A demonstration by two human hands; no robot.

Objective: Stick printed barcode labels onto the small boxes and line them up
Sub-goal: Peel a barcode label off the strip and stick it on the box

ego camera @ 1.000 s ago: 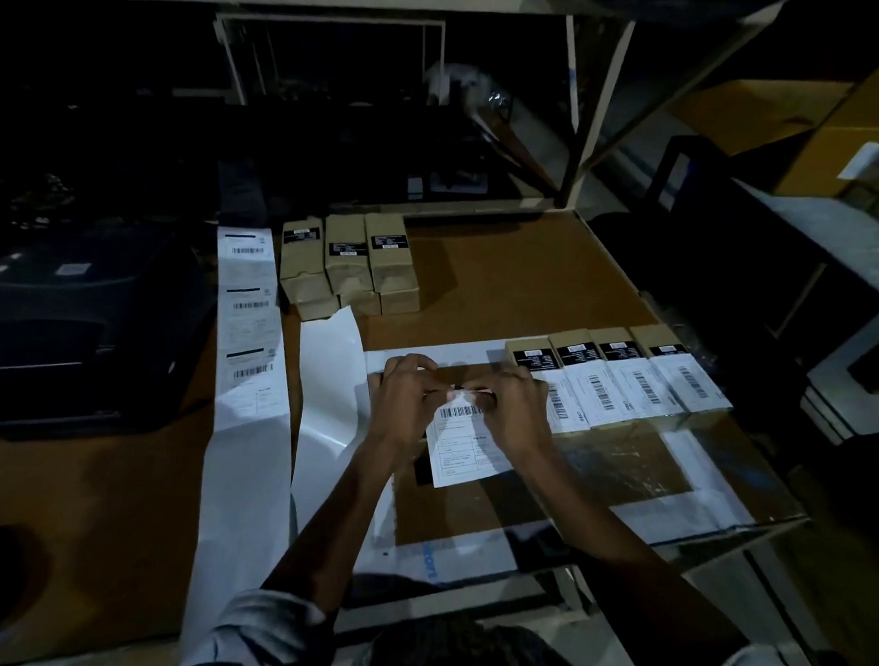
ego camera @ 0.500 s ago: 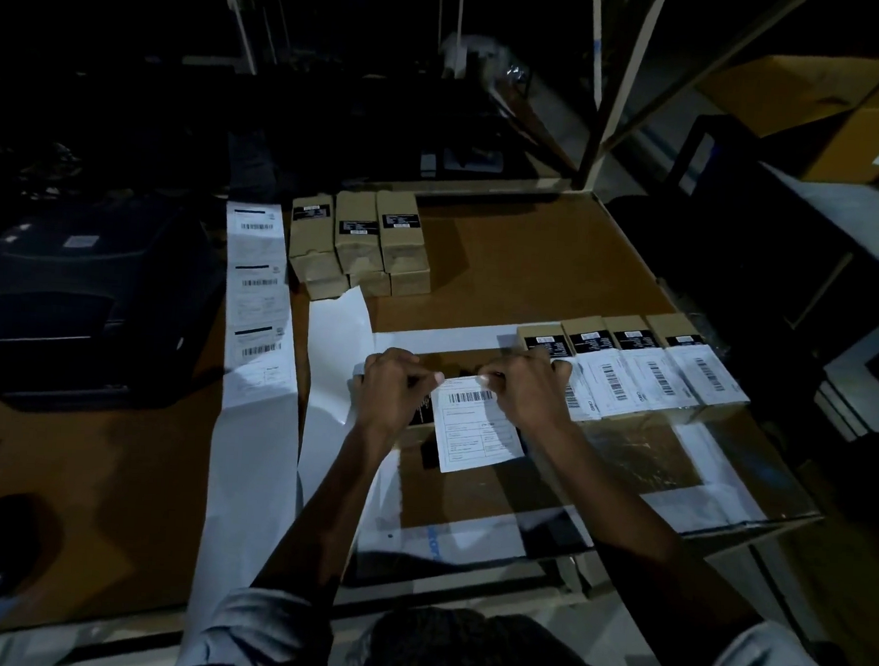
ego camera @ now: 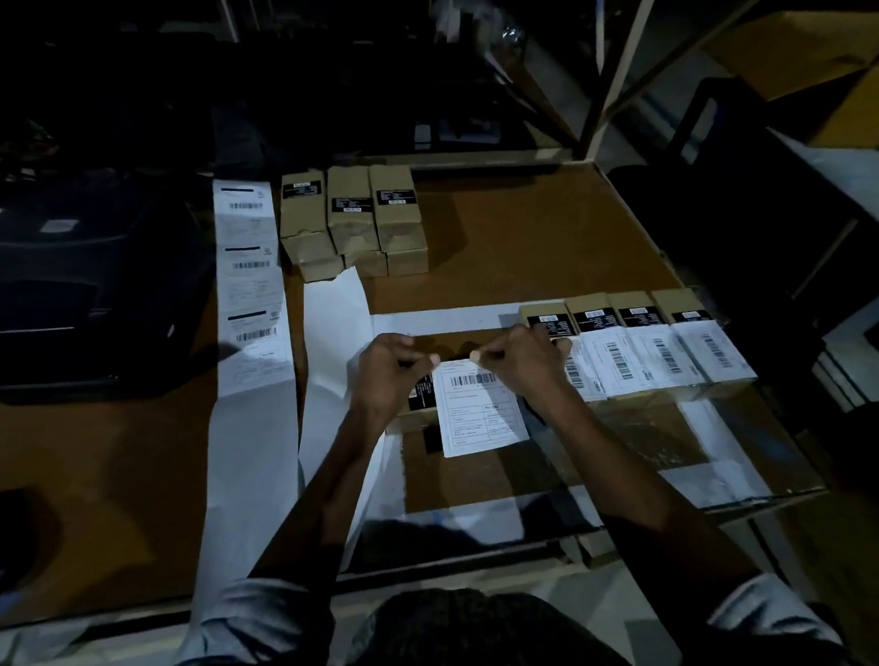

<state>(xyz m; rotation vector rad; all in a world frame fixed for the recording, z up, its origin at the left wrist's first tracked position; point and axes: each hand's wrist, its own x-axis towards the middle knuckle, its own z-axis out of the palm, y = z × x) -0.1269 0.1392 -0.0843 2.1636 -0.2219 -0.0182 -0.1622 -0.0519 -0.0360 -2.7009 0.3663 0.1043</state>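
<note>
The left hand and right hand each pinch a top corner of the white printed barcode label, held over a small brown cardboard box on the brown surface. Best to square its edges, then smooth downward, matching the labelled row at right.

Barcode labels (print illegible); nothing readable

light: dim, dark rm | table: brown top | printer: black, left of table | shelf post: pale, behind table | cartons: right of post, far bkgd
</note>
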